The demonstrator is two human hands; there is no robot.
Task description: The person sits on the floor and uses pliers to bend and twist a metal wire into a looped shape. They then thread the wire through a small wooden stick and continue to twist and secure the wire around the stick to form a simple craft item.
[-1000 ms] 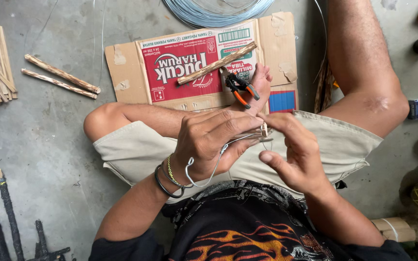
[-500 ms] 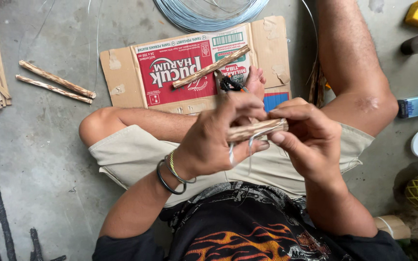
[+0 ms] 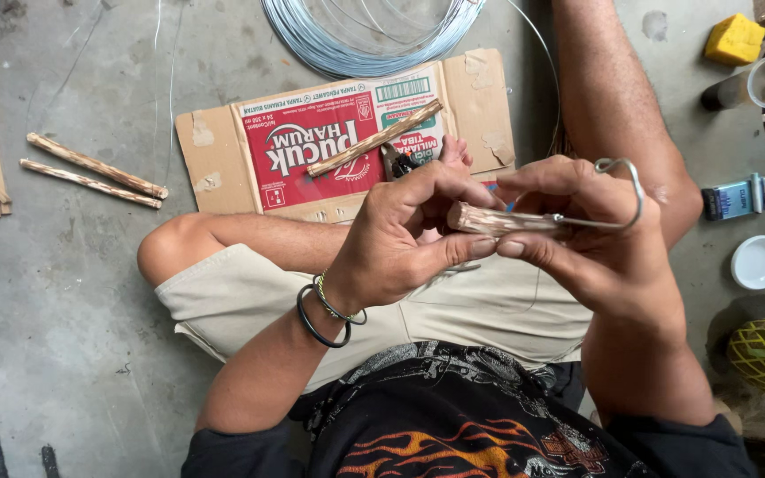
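Person sits cross-legged on concrete floor (image 3: 64, 292), flattened red-and-brown cardboard sheet (image 3: 223, 150) in front w/ one wood stick (image 3: 374, 139) lying on it, coil of grey wire (image 3: 356, 35) past that. Since 1 s ago both hands came up from the lap toward the camera, & the small wood bundle (image 3: 493, 219) now lies level btwn them, end grain facing left. Left hand (image 3: 400, 239) pinches bundle's left end, thumb under, fingers over. Right hand (image 3: 577, 230) is clenched round the other end, also gripping a bent wire hook (image 3: 622, 190) that now arcs out over the knuckles; earlier the wire hung down below. Looks like binding has gone from wrapping to tightening, tho that's a guess. Two loose sticks (image 3: 90, 168) sit well apart, far left.
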